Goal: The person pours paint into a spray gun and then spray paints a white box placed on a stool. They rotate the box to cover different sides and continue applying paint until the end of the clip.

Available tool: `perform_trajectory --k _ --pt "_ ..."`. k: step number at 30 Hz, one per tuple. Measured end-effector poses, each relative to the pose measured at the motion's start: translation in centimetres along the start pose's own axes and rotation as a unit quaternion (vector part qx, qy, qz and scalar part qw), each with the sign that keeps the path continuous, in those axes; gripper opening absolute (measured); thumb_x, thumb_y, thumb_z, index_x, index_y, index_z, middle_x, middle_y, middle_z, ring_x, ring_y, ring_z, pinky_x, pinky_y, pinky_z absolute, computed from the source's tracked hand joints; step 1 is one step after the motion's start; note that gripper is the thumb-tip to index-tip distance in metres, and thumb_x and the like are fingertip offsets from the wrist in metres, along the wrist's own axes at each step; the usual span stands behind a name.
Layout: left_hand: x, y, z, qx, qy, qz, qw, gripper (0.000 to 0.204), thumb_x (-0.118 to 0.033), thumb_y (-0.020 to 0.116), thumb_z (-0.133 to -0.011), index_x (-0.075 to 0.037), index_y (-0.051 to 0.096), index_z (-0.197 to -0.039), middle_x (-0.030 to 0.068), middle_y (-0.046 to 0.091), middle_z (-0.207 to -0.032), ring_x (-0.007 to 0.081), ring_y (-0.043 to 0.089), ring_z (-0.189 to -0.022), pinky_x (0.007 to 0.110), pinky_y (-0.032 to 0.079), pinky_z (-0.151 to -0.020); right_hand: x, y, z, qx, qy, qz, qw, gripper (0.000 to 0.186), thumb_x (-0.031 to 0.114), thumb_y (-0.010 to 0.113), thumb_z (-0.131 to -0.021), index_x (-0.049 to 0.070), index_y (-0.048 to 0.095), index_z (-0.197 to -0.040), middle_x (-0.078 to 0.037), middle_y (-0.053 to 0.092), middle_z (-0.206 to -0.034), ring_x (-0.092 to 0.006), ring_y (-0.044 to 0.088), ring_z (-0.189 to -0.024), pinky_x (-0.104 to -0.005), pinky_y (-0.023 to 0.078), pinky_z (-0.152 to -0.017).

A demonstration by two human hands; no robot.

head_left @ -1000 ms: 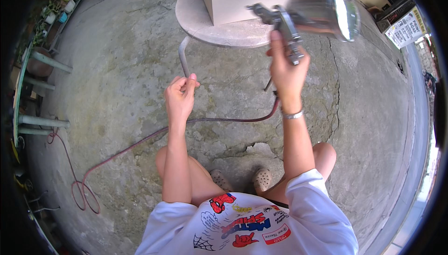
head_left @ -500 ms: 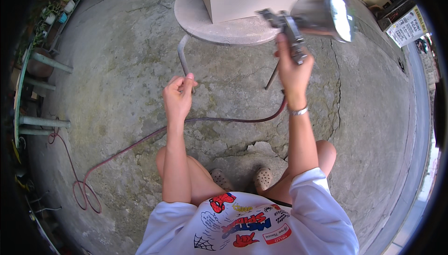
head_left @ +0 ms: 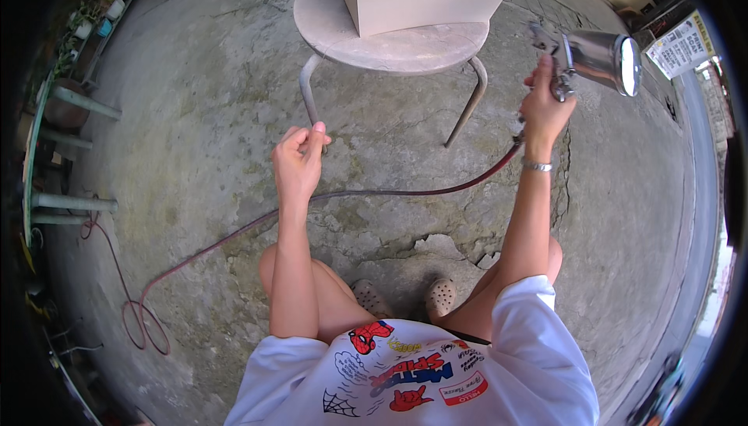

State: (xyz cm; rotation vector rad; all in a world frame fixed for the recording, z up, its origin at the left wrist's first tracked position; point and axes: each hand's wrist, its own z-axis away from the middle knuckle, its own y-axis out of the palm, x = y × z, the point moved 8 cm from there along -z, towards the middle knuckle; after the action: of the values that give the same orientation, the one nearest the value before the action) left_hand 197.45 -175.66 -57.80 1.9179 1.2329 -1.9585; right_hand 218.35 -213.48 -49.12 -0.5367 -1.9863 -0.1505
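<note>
Currently, the right hand (head_left: pixel 549 110) is gripping a metal spray gun (head_left: pixel 562 68), its fingers closing around the handle. The gun is standing out to the right of the round surface (head_left: pixel 389 51), well apart from the box, and its silver cup (head_left: pixel 600 62) is pointing away to the right with the bright end outermost. A reddish hose (head_left: pixel 421 191) is running from below the right hand, crossing the concrete floor (head_left: pixel 210 169) behind the left forearm and looping at the far left. A silvery band (head_left: pixel 537 165) is circling the right wrist.

The left hand (head_left: pixel 298 157) is hanging over the floor in front of the surface, its fingers curling in narrow and its thumb lying along the top. It is overlapping the lower part of the left bent leg (head_left: pixel 307 87) in the view; whether it is touching that leg cannot be told.

A white box (head_left: pixel 428 1) is resting on the round surface, its upper part running out of the view. The right bent leg (head_left: pixel 467 103) is standing on the floor between the two hands.

The person is wearing a white printed shirt (head_left: pixel 413 371) and beige perforated clogs (head_left: pixel 442 295). Potted plants (head_left: pixel 82 25) are lining the upper left, and a printed sign (head_left: pixel 678 46) is standing at the upper right.
</note>
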Motion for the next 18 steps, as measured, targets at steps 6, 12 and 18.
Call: perform_trajectory --k 6,12,18 --pt "0.1 0.2 -0.1 0.002 -0.006 -0.014 1.000 0.040 -0.034 0.068 -0.101 0.001 0.076 -0.084 0.0068 0.062 -0.075 0.0176 0.067 -0.070 0.031 0.048 -0.068 6.2 6.0 8.5 0.177 -0.021 -0.056 0.982 0.032 0.034 0.071 -0.100 0.003 0.076 -0.097 0.000 0.068 -0.065 -0.0029 0.052 -0.047 -0.0214 0.034 -0.042" --pt "0.5 0.3 -0.5 -0.004 0.002 0.011 1.000 0.039 -0.033 0.068 -0.101 0.001 0.076 -0.083 0.0067 0.062 -0.076 0.0175 0.066 -0.069 0.031 0.048 -0.068 13.8 8.8 14.7 0.276 -0.104 -0.115 0.949 0.027 0.024 0.079 -0.092 -0.002 0.073 -0.094 -0.011 0.065 -0.066 -0.0189 0.059 -0.055 -0.0332 0.044 -0.053" --pt "0.5 0.3 -0.5 0.006 -0.013 -0.004 1.000 0.040 -0.033 0.068 -0.101 0.002 0.076 -0.083 0.0061 0.063 -0.078 0.0161 0.065 -0.069 0.030 0.048 -0.067 10.9 7.7 11.1 0.207 -0.080 -0.062 0.973 0.029 0.028 0.078 -0.094 0.000 0.073 -0.088 -0.006 0.064 -0.062 -0.0132 0.056 -0.050 -0.0318 0.039 -0.048"
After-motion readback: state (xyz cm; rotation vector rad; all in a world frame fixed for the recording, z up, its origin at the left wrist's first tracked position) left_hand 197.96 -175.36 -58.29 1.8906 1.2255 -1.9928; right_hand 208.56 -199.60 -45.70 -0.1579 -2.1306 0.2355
